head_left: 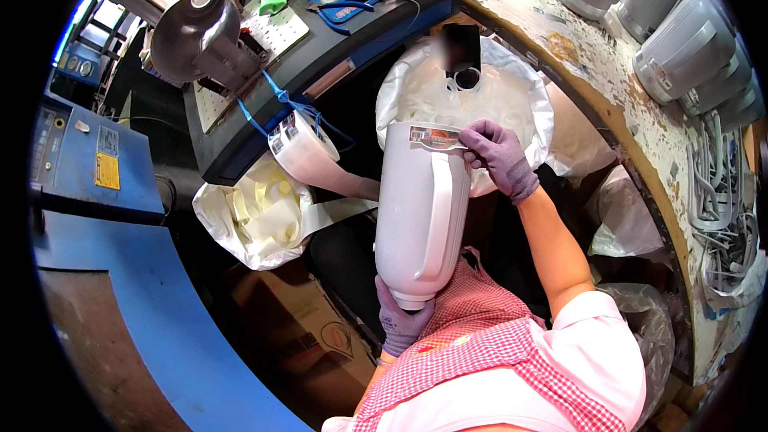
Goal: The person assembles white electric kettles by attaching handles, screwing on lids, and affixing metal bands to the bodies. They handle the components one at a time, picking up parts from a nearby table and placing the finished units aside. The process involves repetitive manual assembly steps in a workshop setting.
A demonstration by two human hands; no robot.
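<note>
A tall grey plastic jug (412,216) with a long side handle lies tilted across my lap, its wide end away from me. My left hand (404,322), in a purple glove, is wrapped round its narrow near end. Near the wide rim sits a small orange and silver label (437,138). My right hand (500,156), gloved too, pinches the label's right end against the jug; the fingertips partly hide that end. Left of the jug hangs a roll of labels (302,144), its backing strip trailing behind the jug.
A white-lined bin (520,104) of pale plastic scraps stands beyond the jug. Used strips fill a white bag (260,212) at left. Several grey jugs (684,48) stand on the worn bench (552,32), near grey handles (712,184). A blue machine (104,160) stands far left.
</note>
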